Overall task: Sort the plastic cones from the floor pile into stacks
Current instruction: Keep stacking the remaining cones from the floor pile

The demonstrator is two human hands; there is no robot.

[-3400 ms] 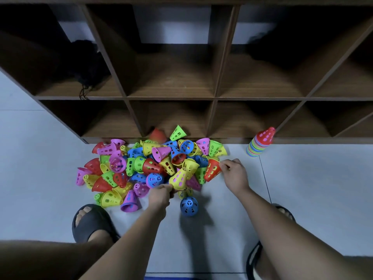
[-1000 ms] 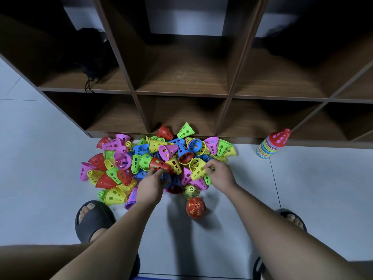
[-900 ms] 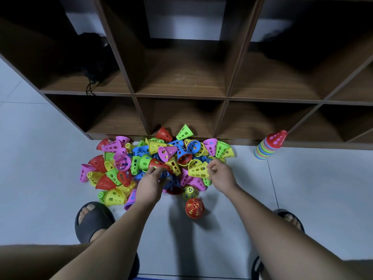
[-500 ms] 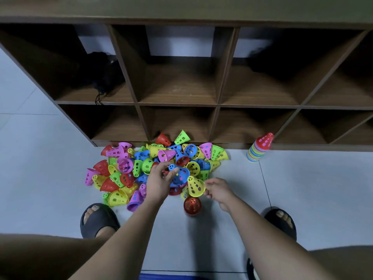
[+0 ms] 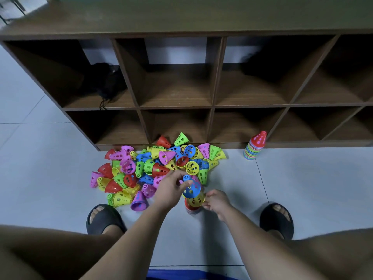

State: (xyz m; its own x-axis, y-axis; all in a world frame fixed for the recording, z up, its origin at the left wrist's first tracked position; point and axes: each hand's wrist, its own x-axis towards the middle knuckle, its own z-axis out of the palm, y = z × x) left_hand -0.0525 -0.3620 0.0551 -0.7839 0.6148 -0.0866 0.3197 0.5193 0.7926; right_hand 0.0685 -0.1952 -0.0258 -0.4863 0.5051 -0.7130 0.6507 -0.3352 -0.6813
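- A single head-worn wide-angle view looks forward and steeply down, facing the shelf (image 5: 175, 107).
- It sits close above the cone pile (image 5: 157, 168) on the floor (image 5: 302, 188).

We are counting two stacks, one loose pile and two cones in hand.

We are seeing one tall stack (image 5: 254, 146) right of centre and one short stack (image 5: 191, 208) low in the middle, both with layers too tight to number. The pile (image 5: 153, 170) at centre is holding several dozen loose cones in six colours: red, yellow, green, blue, pink and purple. An exact tally is escaping us. The left hand (image 5: 171, 190) is pinching one blue cone (image 5: 190, 187), and the right hand (image 5: 217, 202) one yellow cone (image 5: 195, 200). We are making out two black sandals, a left sandal (image 5: 104, 219) and a right sandal (image 5: 276, 219). The shelf (image 5: 181, 21) is showing nine compartments, four above and five below, with two dark bundles in the upper row, one bundle (image 5: 105, 81) at left and another bundle (image 5: 260, 65) at right.
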